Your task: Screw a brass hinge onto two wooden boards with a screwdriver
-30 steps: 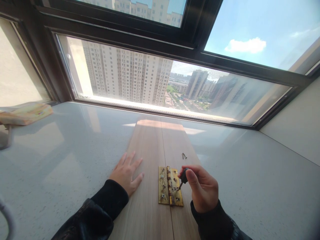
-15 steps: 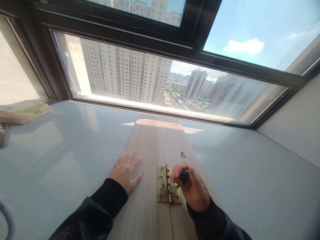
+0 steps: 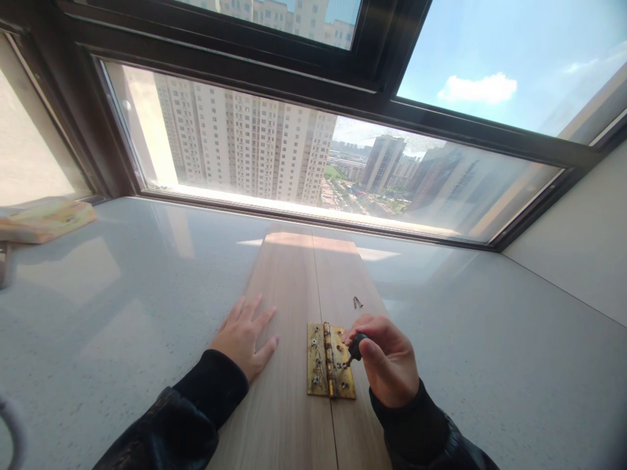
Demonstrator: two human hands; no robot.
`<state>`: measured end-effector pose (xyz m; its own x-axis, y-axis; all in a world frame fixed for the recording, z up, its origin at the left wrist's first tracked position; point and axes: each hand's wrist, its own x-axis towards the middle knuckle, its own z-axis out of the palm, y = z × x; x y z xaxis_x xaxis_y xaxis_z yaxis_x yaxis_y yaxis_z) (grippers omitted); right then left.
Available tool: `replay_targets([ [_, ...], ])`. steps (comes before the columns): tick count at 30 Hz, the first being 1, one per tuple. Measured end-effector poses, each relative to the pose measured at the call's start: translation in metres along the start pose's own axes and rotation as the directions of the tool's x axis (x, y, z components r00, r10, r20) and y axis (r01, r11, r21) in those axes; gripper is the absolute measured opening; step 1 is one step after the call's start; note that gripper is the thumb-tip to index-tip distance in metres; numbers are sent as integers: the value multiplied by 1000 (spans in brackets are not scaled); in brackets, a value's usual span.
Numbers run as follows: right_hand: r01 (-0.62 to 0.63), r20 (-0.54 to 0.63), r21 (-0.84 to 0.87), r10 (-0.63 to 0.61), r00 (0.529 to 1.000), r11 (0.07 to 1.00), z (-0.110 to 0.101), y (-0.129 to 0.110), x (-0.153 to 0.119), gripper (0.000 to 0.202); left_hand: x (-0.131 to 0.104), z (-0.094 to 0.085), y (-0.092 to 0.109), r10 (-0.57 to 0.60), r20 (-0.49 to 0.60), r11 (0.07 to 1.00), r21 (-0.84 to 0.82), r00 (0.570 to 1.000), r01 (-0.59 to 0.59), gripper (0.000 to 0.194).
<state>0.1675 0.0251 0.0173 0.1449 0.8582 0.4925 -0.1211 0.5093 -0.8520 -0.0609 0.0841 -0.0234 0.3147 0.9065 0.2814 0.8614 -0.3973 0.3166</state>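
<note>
A brass hinge (image 3: 317,360) lies opened flat across the seam between two pale wooden boards (image 3: 287,274). Screw heads show in its left leaf, and holes show in the right leaf. My right hand (image 3: 389,365) grips the dark handle of a screwdriver (image 3: 358,346), its shaft slanting down to the hinge's right leaf. Fingers spread, my left hand (image 3: 245,338) rests flat on the left board's edge and holds nothing. Two small screws (image 3: 357,302) lie on the right board, beyond the hinge.
The boards lie on a speckled white surface (image 3: 147,313) that reaches a dark-framed window (image 3: 313,219). At the far left sits a yellowish block-like object (image 3: 53,220). A grey curved tube (image 3: 14,424) shows at the lower left edge.
My right hand has shifted slightly right and its fingers have opened somewhat around the handle. The screwdriver now tilts, showing its shaft. My left hand stays in place.
</note>
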Motion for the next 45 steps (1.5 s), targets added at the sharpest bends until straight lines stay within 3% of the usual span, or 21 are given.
replay_targets([
  [7,-191,124,152,173,977,970,10,-5,0,27,0,-2,1,4,14,1000,12,1000,-5,48],
  [13,-308,203,139,277,939,941,18,-9,0,40,0,-1,0,2,7,1000,-1,1000,-2,48],
  [17,-308,266,173,257,929,935,16,-16,1,31,0,-1,0,8,11,1000,3,1000,-8,48],
  [20,-278,231,185,233,945,943,14,-18,2,24,0,-1,0,10,17,1000,4,1000,-10,49],
  [25,-141,120,37,136,983,989,6,-9,4,18,0,-1,0,6,18,1000,-2,1000,-6,48],
  [30,-82,115,-5,82,990,997,-7,-1,4,16,0,-2,1,4,20,1000,3,1000,-4,48],
  [36,-143,154,133,123,980,981,-10,-1,5,18,1,-4,2,4,45,1000,12,999,-5,49],
  [40,-217,253,229,157,955,949,4,-4,4,18,1,-4,2,3,44,1000,16,999,-4,49],
  [45,-298,234,273,237,943,915,20,-11,1,26,1,-3,1,-3,40,1000,11,999,3,49],
])
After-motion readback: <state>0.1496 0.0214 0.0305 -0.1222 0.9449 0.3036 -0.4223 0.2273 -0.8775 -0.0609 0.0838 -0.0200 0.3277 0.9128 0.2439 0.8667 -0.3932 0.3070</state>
